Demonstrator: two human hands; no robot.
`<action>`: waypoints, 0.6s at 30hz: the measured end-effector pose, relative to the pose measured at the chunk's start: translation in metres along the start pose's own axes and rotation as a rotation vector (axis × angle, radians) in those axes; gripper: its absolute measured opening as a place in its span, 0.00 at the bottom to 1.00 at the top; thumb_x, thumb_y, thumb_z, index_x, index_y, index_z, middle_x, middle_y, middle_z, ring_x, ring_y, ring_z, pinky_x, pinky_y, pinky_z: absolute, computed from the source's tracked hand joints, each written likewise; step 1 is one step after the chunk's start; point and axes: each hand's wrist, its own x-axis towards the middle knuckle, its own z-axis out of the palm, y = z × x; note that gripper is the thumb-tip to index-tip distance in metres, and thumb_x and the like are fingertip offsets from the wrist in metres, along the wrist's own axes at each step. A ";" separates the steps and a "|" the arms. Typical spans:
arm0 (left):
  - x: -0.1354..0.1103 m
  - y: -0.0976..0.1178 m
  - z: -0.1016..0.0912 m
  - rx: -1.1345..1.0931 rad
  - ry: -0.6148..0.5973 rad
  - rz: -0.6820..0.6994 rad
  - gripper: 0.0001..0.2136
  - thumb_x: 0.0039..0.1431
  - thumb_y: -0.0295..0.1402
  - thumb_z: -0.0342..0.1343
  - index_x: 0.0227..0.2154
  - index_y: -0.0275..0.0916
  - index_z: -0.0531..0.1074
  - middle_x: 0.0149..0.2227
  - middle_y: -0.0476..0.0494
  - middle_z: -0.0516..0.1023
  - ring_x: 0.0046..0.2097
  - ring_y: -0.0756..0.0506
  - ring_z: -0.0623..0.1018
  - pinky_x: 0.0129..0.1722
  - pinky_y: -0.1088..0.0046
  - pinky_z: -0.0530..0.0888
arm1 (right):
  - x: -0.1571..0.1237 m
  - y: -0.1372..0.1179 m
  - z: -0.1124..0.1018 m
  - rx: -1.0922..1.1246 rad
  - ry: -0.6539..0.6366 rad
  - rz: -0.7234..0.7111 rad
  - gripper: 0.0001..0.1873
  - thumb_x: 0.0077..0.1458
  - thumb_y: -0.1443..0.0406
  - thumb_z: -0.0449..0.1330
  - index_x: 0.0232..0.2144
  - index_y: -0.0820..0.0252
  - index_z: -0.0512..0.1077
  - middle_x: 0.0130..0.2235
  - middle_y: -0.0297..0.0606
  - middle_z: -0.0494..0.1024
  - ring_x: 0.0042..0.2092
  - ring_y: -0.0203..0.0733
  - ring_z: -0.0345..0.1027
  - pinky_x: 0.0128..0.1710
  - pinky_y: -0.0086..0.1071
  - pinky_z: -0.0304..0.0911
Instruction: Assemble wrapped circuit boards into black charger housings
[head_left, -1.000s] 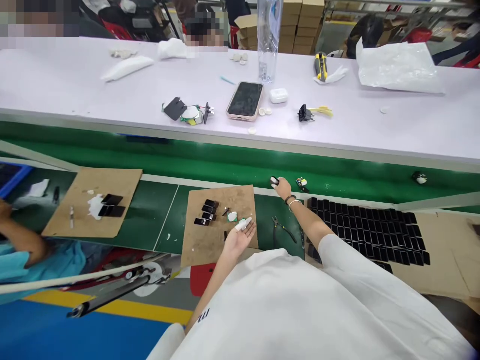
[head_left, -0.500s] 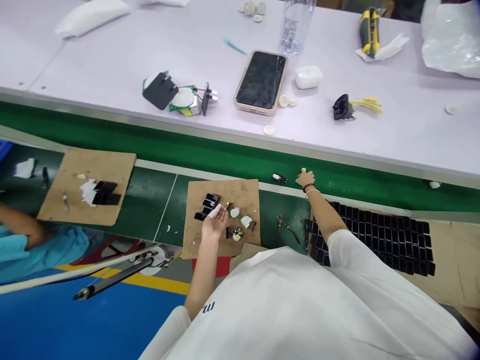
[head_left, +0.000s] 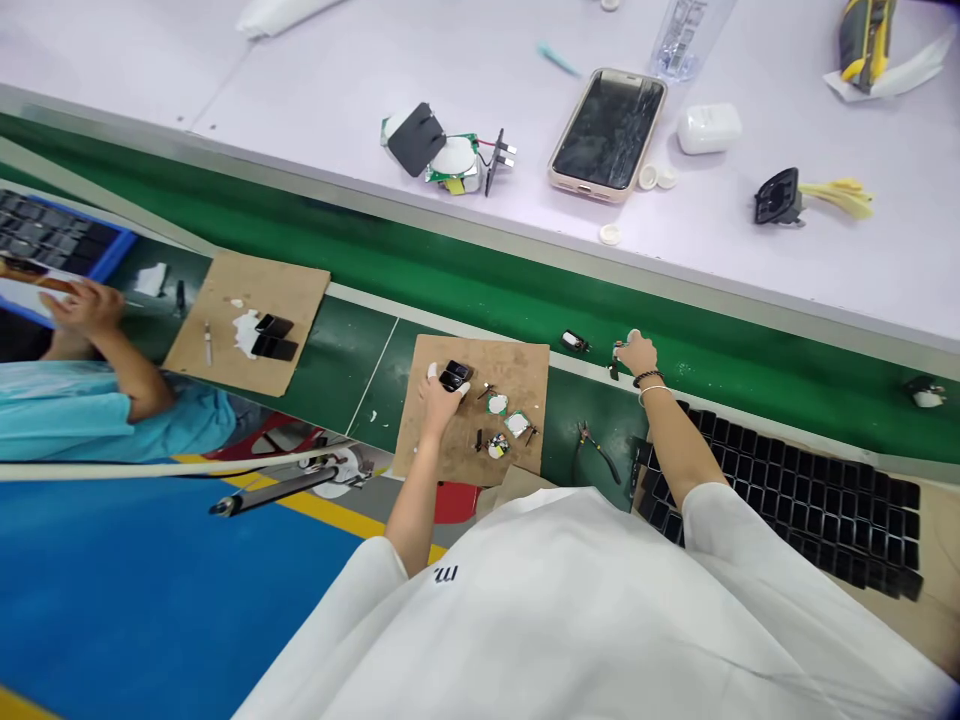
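Note:
My left hand, with white covers on its fingertips, is palm down on the cardboard, thumb and fingers closed round small black plastic cases. Beside it on the cardboard lie several small circuit boards with white round pads, one of them a green-edged circuit board. My right hand, wearing a dark beaded bracelet and a pale bangle, pinches a small circuit board with a black end piece at the back of the green bench. Its fingers partly hide that board. Another board with a white pad lies to its left.
Pliers lie right of the cardboard sheet. Rows of black cases fill the right side. The raised white shelf carries a phone and opened electronics. At left, a co-worker's hand works near a blue tray.
My left hand has turned from palm up to palm down and closed round the black cases. A board now shows at my right fingertips. The whole view has shifted.

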 end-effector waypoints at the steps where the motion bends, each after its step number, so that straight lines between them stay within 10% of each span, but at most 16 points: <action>1: 0.005 0.002 0.004 0.046 -0.022 0.024 0.40 0.49 0.31 0.72 0.65 0.34 0.62 0.70 0.21 0.61 0.75 0.27 0.55 0.74 0.47 0.46 | -0.005 -0.002 0.002 0.003 -0.018 0.000 0.20 0.67 0.57 0.63 0.58 0.59 0.72 0.59 0.45 0.75 0.55 0.49 0.74 0.55 0.49 0.74; 11: 0.009 0.033 0.021 0.180 -0.015 0.128 0.28 0.58 0.30 0.65 0.60 0.30 0.66 0.61 0.21 0.73 0.70 0.28 0.65 0.73 0.40 0.37 | -0.090 -0.041 0.093 -0.033 -0.251 -0.001 0.19 0.68 0.57 0.63 0.56 0.61 0.73 0.54 0.44 0.78 0.50 0.45 0.77 0.49 0.44 0.77; 18: -0.058 0.048 -0.018 -0.095 0.036 0.191 0.30 0.52 0.33 0.72 0.59 0.44 0.72 0.60 0.35 0.72 0.65 0.35 0.72 0.69 0.61 0.66 | -0.107 -0.055 0.107 -0.094 -0.202 -0.313 0.23 0.66 0.59 0.64 0.60 0.58 0.71 0.64 0.46 0.71 0.62 0.54 0.69 0.61 0.55 0.69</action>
